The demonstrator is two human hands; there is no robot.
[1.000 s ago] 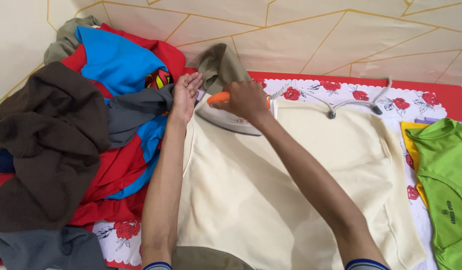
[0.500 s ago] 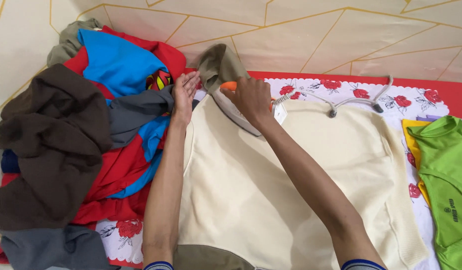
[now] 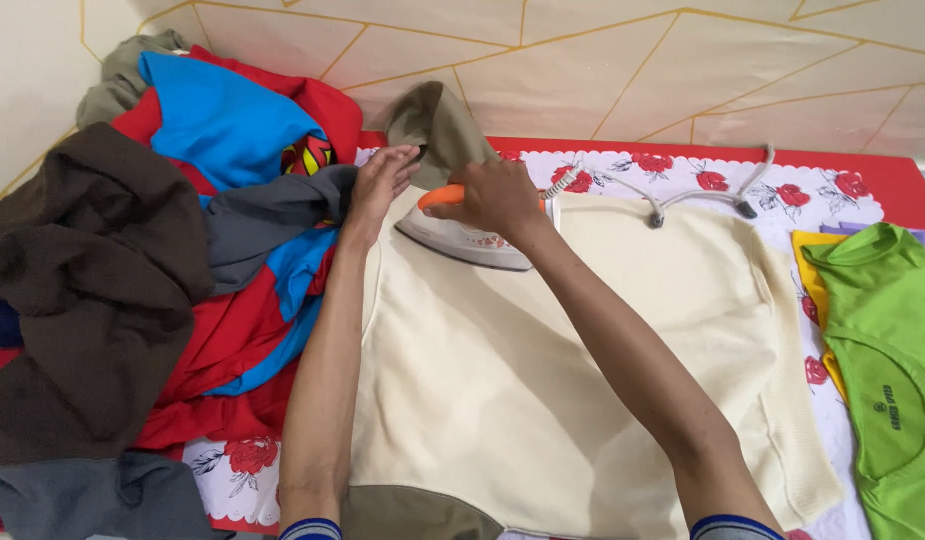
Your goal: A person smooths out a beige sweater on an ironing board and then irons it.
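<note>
A cream garment (image 3: pixel 543 370) lies spread flat on a cloth printed with red roses (image 3: pixel 683 175). My right hand (image 3: pixel 498 195) grips the orange handle of a white clothes iron (image 3: pixel 463 240) that rests on the garment's upper left part. My left hand (image 3: pixel 378 185) lies flat with fingers extended on the garment's left edge, just beside the iron. An olive-brown hood or sleeve (image 3: pixel 433 120) sticks up behind both hands.
A heap of clothes in brown (image 3: pixel 93 280), red, blue (image 3: pixel 223 120) and grey fills the left side. A green shirt (image 3: pixel 893 350) over a yellow one lies at the right. The iron's grey cord (image 3: pixel 703 195) curls across the top. A pale wall with gold lines stands behind.
The iron has turned back to lie sideways and slid slightly left and toward me on the garment. My left hand stays in place at the edge.
</note>
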